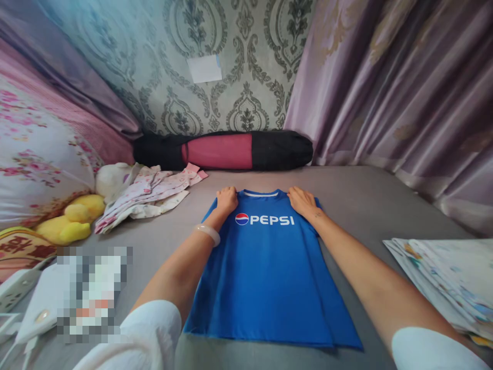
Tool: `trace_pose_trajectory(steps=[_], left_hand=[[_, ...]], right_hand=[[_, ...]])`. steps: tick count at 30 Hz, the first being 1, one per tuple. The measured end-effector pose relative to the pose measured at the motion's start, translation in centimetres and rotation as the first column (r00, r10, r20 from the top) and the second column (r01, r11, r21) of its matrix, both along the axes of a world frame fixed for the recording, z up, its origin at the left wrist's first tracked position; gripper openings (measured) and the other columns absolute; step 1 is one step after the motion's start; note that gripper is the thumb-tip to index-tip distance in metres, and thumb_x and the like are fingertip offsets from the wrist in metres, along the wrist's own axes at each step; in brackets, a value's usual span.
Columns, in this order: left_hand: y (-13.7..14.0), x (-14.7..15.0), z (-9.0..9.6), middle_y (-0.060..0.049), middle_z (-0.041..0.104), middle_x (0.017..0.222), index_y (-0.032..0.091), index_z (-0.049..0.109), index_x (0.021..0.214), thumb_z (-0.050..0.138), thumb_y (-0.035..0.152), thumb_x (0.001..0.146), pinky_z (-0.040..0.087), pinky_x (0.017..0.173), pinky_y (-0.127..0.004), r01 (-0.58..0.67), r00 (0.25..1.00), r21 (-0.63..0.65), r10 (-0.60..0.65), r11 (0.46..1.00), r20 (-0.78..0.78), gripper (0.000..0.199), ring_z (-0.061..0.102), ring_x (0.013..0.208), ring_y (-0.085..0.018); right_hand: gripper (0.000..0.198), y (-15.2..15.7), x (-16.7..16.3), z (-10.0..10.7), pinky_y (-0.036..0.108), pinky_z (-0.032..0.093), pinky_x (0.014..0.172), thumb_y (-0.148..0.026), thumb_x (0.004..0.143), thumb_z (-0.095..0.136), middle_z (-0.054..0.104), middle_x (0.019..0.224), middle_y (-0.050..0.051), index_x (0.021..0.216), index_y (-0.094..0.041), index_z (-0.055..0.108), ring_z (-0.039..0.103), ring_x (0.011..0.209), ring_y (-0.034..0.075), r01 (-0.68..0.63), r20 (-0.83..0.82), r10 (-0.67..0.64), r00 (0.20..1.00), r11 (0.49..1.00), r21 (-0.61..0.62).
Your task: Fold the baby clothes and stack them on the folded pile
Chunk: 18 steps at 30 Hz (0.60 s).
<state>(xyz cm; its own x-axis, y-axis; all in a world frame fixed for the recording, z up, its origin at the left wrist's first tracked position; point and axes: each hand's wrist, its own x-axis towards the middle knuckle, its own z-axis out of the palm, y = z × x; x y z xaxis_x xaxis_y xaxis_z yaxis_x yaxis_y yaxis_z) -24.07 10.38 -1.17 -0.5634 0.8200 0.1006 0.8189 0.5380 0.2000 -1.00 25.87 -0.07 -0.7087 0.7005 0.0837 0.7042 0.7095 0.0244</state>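
A blue T-shirt with a white PEPSI print and a round logo lies spread front side up on the grey bed sheet, its collar away from me and its hem toward me. At the shoulder left of the collar, my left hand is closed on the cloth, fingers curled. My right hand grips the opposite shoulder, its fingertips bent over the fabric edge. Both sleeves are partly hidden under my hands and forearms. A pale bangle circles my left wrist.
A black and pink rolled bag lies along the wall. To the left are crumpled printed clothes, a yellow plush toy, a floral pillow, and a power strip with cables. Folded patterned cloth lies at right.
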Motion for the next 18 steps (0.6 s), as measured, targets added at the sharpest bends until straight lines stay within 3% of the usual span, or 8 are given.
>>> trace_pose_trajectory(steps=[5,9,18], left_hand=[[1.5,-0.7,0.8,-0.013,0.065,0.120,0.020,0.063,0.107,0.043,0.028,0.093,0.039,0.095,-0.045,0.074,0.992,-0.020,-0.071,0.997,0.100,0.025,0.055,0.117,-0.029],[2.1,-0.7,0.7,-0.013,0.065,0.122,0.020,0.063,0.110,0.049,0.033,0.092,0.041,0.093,-0.039,0.075,0.988,-0.017,-0.072,0.997,0.139,0.027,0.057,0.115,-0.028],[1.7,0.1,0.1,-0.012,0.066,0.114,0.019,0.061,0.107,0.045,0.031,0.095,0.039,0.089,-0.037,0.053,0.998,0.137,-0.058,0.989,0.028,0.024,0.056,0.113,-0.027]], right_hand=[[0.032,0.1,-1.7,0.7,0.034,0.038,0.096,-0.028,0.099,0.038,0.060,0.126,0.013,0.119,-0.018,0.061,0.053,0.117,0.025,-0.050,-0.057,0.043,0.997,0.992,-0.117],[0.033,-0.1,-2.8,0.3,0.034,0.038,0.096,-0.033,0.099,0.042,0.061,0.125,0.013,0.120,-0.017,0.061,0.053,0.118,0.025,0.011,-0.104,-0.029,0.994,0.986,-0.166],[0.031,-0.6,-3.1,-0.7,0.038,0.036,0.095,-0.032,0.100,0.037,0.062,0.118,0.015,0.112,-0.015,0.059,0.053,0.113,0.027,0.050,-0.172,-0.060,0.983,0.997,-0.064]])
